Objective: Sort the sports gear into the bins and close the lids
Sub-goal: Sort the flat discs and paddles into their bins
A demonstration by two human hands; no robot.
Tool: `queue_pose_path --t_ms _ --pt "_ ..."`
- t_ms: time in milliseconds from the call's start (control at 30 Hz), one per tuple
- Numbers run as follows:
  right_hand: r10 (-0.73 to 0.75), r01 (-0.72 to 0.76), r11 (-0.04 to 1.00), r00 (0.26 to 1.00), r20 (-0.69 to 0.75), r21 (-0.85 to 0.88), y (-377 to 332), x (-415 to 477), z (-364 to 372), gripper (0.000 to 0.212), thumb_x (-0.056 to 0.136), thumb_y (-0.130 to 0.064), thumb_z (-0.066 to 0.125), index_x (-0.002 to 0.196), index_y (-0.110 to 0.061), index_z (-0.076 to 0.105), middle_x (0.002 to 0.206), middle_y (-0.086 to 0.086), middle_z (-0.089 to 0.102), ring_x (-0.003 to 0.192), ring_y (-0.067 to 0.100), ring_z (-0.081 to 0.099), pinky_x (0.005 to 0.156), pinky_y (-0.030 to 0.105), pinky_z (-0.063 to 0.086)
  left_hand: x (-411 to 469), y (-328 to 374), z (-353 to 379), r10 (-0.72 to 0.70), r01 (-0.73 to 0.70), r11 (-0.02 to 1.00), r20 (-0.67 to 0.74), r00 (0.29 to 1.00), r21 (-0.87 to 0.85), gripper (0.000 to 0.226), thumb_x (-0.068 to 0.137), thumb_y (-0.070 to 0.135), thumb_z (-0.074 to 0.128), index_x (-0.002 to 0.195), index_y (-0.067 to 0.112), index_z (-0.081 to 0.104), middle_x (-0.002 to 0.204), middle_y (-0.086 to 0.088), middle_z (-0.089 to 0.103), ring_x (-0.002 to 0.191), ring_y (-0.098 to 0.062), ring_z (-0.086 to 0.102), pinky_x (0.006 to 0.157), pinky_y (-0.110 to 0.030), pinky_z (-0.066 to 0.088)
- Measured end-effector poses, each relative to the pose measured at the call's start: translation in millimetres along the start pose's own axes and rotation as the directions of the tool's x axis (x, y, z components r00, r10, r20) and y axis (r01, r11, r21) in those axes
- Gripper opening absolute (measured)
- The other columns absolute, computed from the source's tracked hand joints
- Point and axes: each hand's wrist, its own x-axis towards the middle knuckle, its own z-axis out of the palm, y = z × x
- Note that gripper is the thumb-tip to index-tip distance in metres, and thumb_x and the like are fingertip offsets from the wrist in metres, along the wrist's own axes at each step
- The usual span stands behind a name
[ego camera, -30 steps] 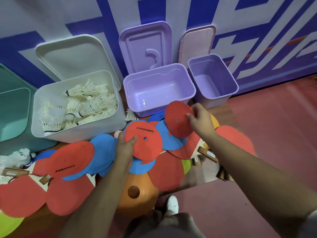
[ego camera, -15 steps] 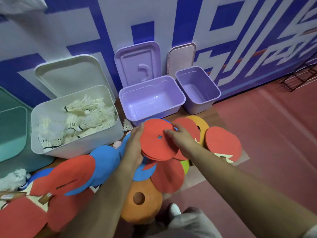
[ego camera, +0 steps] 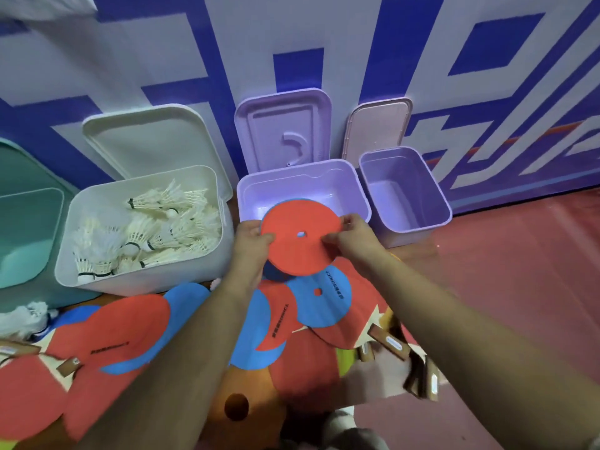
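A stack of flat discs (ego camera: 298, 251), red on top with a small centre hole, hangs over the front rim of the wide purple bin (ego camera: 246, 190). My left hand (ego camera: 251, 238) grips its left edge and my right hand (ego camera: 352, 237) pinches its right edge. More red, blue and orange discs (ego camera: 319, 300) lie scattered on the floor below, mixed with red table-tennis paddles (ego camera: 32, 391). The white bin (ego camera: 143, 280) at the left holds several shuttlecocks (ego camera: 156, 228).
A smaller purple bin (ego camera: 441, 203) stands right of the wide one. Lids lean open against the blue-and-white wall: white (ego camera: 152, 141), purple (ego camera: 282, 131), pink (ego camera: 376, 128). A teal bin (ego camera: 19, 222) sits far left, with loose shuttlecocks (ego camera: 22, 316) in front. Red floor lies to the right.
Both hands have lifted the gathered red-topped disc stack up from the pile and forward, to the front rim of the wide purple bin.
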Motion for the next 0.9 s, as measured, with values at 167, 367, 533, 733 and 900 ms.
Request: queue_pose_path --t_ms 167,367,533,733,900 --pt "0.000 0.001 0.997 1.000 0.010 -0.077 -16 70 8 0.030 0.075 0.002 0.063 0.100 -0.012 0.054 0.097 0.019 0.066 0.078 0.030 0.064 0.078 0.050 0.058 54 16 28 0.005 0.027 0.974 -0.140 0.990 0.226 0.031 0.081 -0.005 0.056 0.105 0.014 0.054 0.086 0.000 0.055 0.076 -0.018 0.054 0.064 -0.023 0.045" --pt "0.085 -0.065 0.980 0.991 0.101 -0.190 7 143 26 0.022 0.066 -0.009 0.062 0.087 -0.003 0.064 0.093 0.021 0.070 0.094 0.038 0.068 0.082 0.053 0.057 102 -2 27 -0.039 0.087 0.918 -0.128 0.991 0.388 0.068 0.061 0.019 0.050 0.128 0.007 0.050 0.119 -0.008 0.057 0.105 -0.025 0.058 0.096 -0.039 0.048" --pt "0.084 -0.022 0.919 0.986 0.143 -0.393 3 135 28 0.045 0.088 -0.014 0.057 0.127 0.008 0.050 0.129 0.019 0.056 0.121 0.037 0.053 0.103 0.049 0.044 108 -15 17 -0.097 0.143 0.871 -0.122 0.988 0.469 0.052 0.082 0.020 0.055 0.128 -0.003 0.049 0.132 -0.022 0.054 0.117 -0.035 0.054 0.096 -0.041 0.042" --pt "-0.389 0.428 0.781 0.903 0.182 -0.454 11 72 22 0.025 0.088 -0.009 0.053 0.112 -0.005 0.059 0.108 0.010 0.060 0.096 0.020 0.055 0.087 0.029 0.043 39 -11 -12 0.007 -0.014 0.973 0.031 0.999 0.228 0.013 0.084 0.007 0.056 0.090 0.017 0.062 0.098 -0.012 0.067 0.086 -0.019 0.064 0.080 -0.032 0.049" --pt "-0.385 0.455 0.793 0.890 0.245 -0.404 41 6 41 0.005 0.083 -0.005 0.055 0.085 -0.009 0.056 0.081 0.005 0.059 0.074 0.023 0.055 0.068 0.034 0.045 -12 -46 -63 0.043 -0.073 0.875 0.074 0.996 0.479 0.017 0.083 0.015 0.054 0.093 0.021 0.066 0.083 0.002 0.069 0.072 -0.021 0.064 0.070 -0.037 0.053"
